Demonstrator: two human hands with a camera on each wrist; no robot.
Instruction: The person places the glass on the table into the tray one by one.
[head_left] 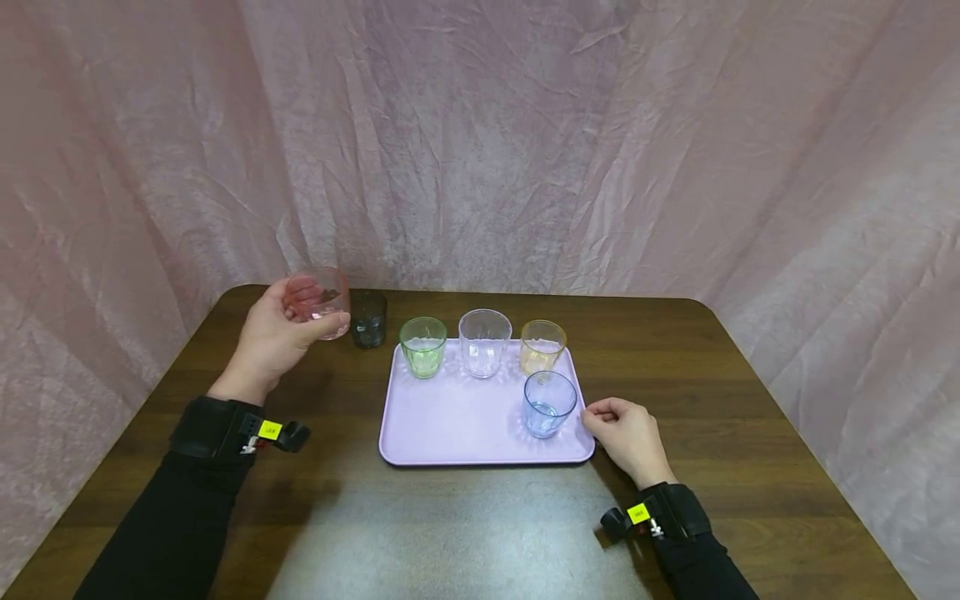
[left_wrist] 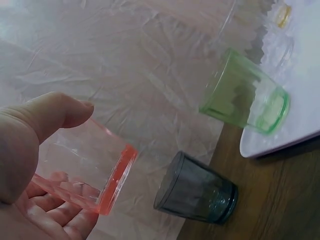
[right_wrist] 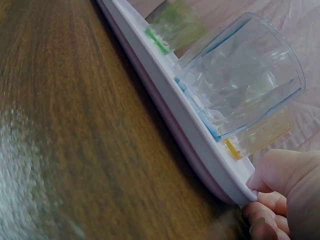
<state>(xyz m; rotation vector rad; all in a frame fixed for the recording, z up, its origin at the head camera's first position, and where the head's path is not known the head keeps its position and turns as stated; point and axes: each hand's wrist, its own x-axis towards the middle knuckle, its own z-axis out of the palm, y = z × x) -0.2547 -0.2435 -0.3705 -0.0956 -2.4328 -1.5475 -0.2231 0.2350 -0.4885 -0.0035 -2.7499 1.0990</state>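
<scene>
My left hand [head_left: 279,333] grips a pink glass [head_left: 327,298] around its side, thumb on one side and fingers on the other; in the left wrist view the pink glass [left_wrist: 85,160] is held above the table. Just right of it, a dark grey-blue glass [head_left: 368,320] stands on the wood. At the lilac tray [head_left: 450,425], my right hand [head_left: 628,435] pinches the right edge between thumb and fingers. On the tray stand a green glass [head_left: 423,348], a clear glass [head_left: 484,343], a yellow glass [head_left: 542,348] and, nearest my right hand, a blue glass [head_left: 548,405].
The brown wooden table [head_left: 712,400] has rounded far corners. Behind its far edge hangs a pink crushed-velvet curtain [head_left: 480,150]. The green, clear and yellow glasses line the tray's far side, while the blue one is at the right.
</scene>
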